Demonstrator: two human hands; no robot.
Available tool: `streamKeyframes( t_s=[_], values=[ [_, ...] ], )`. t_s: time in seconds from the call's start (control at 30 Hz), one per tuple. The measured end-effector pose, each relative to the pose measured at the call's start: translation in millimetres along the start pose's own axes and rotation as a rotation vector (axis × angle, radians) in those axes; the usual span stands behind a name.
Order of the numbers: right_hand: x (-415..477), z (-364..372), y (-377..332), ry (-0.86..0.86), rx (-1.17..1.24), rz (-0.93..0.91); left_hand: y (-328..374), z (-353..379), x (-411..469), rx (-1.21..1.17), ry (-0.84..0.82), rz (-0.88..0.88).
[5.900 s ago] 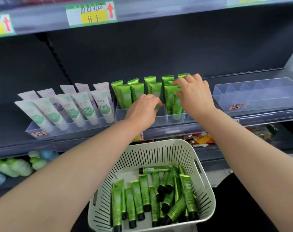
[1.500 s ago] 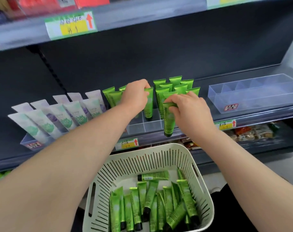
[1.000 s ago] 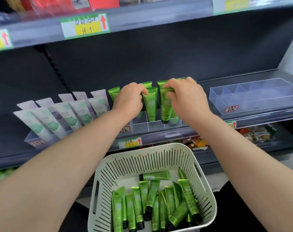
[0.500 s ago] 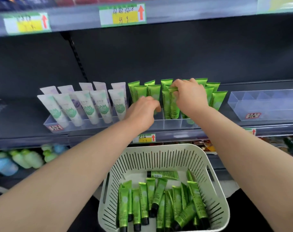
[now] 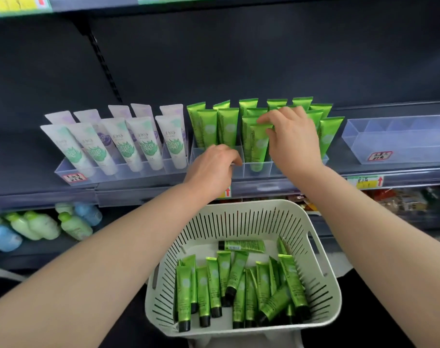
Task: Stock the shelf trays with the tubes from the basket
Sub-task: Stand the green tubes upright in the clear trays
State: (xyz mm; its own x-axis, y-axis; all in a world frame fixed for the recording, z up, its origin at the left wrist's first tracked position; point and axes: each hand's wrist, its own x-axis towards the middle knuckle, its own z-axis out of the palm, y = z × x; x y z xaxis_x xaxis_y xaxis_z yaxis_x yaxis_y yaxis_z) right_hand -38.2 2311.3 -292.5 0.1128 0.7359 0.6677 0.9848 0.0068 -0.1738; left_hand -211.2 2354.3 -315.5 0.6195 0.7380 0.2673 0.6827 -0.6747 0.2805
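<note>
We are recording glossy green tubes with black caps and a pale round mark on the body. The right hand [image 5: 293,139] is pinching the flat crimped end of one green tube [image 5: 257,144], which is standing cap-down in a front compartment of the middle clear tray [image 5: 261,172]. The left hand [image 5: 210,169] is resting at that tray's front wall, fingers curled; we cannot tell whether it is gripping anything. Stocked tubes [image 5: 207,126] are standing in rows there. The slotted basket [image 5: 239,222] below is holding loose tubes [image 5: 215,290]. The left tray [image 5: 118,172] is holding white tubes [image 5: 148,144].
</note>
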Motion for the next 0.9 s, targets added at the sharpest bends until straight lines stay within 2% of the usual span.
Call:
streamKeyframes(
  t_s=[0.1, 0.23, 0.33, 0.47, 0.6, 0.7, 0.9],
  values=[
    [-38.0, 2.7, 2.4, 0.009, 0.018, -0.005, 2.2, 15.1, -12.5, -0.038, -0.003, 0.001],
    [-102.7, 22.5, 12.8, -0.183, -0.012, 0.049, 4.7, 47.1, -29.6, -0.090, -0.052, -0.050],
    [-144.8, 36.8, 16.6, -0.440, -0.036, 0.124, 8.3, 74.8, -46.7, -0.132, -0.123, -0.099],
    [-184.5, 57.5, 20.6, -0.921, -0.031, 0.316, 12.6, 111.5, -77.6, -0.146, -0.222, -0.149],
    [-209.4, 76.5, 26.1, -1.199, -0.071, 0.395, 8.4, 141.4, -107.4, -0.176, -0.323, -0.192],
    [-217.4, 86.9, 29.3, -1.309, -0.152, 0.348, 0.3, 159.1, -122.8, -0.175, -0.386, -0.242],
    [-214.1, 96.3, 34.2, -1.404, -0.241, 0.199, -8.0, 175.4, -132.9, -0.156, -0.450, -0.273]
  ],
)
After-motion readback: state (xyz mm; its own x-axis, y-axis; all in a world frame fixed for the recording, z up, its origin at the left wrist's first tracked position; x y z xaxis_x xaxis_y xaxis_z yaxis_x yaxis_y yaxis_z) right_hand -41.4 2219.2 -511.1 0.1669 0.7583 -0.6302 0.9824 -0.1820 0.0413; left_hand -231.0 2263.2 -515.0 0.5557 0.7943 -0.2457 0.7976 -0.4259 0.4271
